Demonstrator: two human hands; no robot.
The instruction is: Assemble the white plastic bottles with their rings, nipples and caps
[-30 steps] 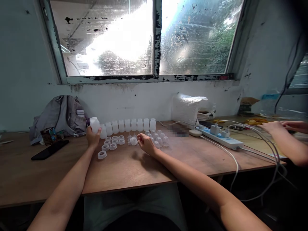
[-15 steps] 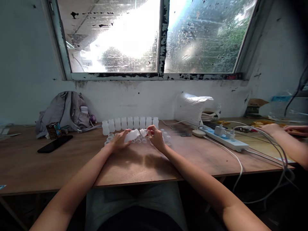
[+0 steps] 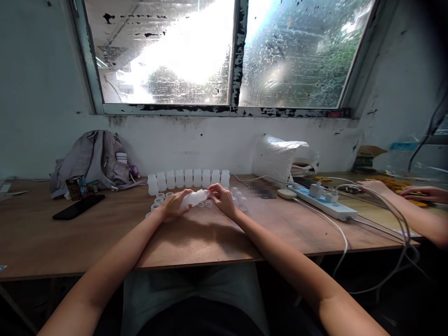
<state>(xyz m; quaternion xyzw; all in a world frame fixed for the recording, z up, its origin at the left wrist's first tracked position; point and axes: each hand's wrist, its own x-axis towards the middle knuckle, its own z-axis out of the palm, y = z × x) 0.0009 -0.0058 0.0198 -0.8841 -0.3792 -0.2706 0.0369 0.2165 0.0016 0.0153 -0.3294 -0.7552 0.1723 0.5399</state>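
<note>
My left hand (image 3: pixel 173 204) is wrapped round a frosted white plastic bottle (image 3: pixel 190 199), which lies tilted with its mouth toward the right. The fingertips of my right hand (image 3: pixel 221 199) pinch a small clear plastic cap (image 3: pixel 204 192) at that mouth. Cap and bottle meet there; how far they fit together is too small to tell. Behind my hands stands a row of several similar upright bottles (image 3: pixel 188 178). Clear ring-like pieces (image 3: pixel 208 204) lie on the table under and beside my hands, partly hidden. More clear pieces (image 3: pixel 241 201) sit right of my right hand.
On the left of the wooden table (image 3: pixel 105 247) are a black phone (image 3: pixel 79 207), a small carton (image 3: pixel 77 187) and a grey backpack (image 3: pixel 94 158). A power strip (image 3: pixel 324 203) with cables lies at the right. Beyond it, another person's hands (image 3: pixel 376 187) are over yellow items.
My right hand has brought the clear cap left against the bottle's mouth, closing the gap between them. The left hand keeps its hold. The view has shifted slightly.
</note>
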